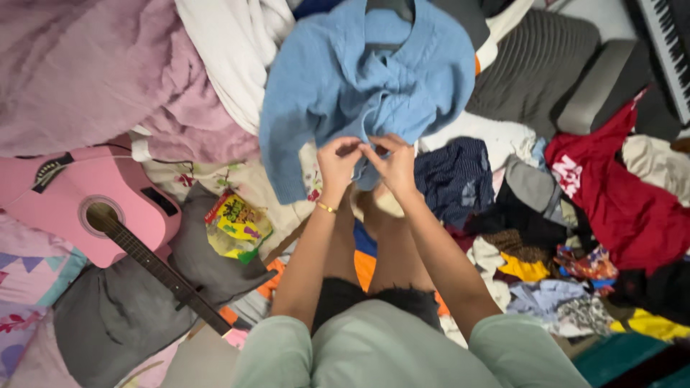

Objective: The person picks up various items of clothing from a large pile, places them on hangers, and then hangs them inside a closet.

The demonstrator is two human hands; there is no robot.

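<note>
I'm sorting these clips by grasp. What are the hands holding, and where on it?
Both the left hand and right hand pinch the blue shirt at its lower front edge.

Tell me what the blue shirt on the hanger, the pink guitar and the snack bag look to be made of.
Blue shirt: soft woven cloth, matte, probably cotton or linen; it creases loosely where both hands pinch its front. Pink guitar: rigid body with a smooth glossy coat, likely painted wood, with a dark neck. Snack bag: thin shiny plastic film, crinkled and reflecting light.
</note>
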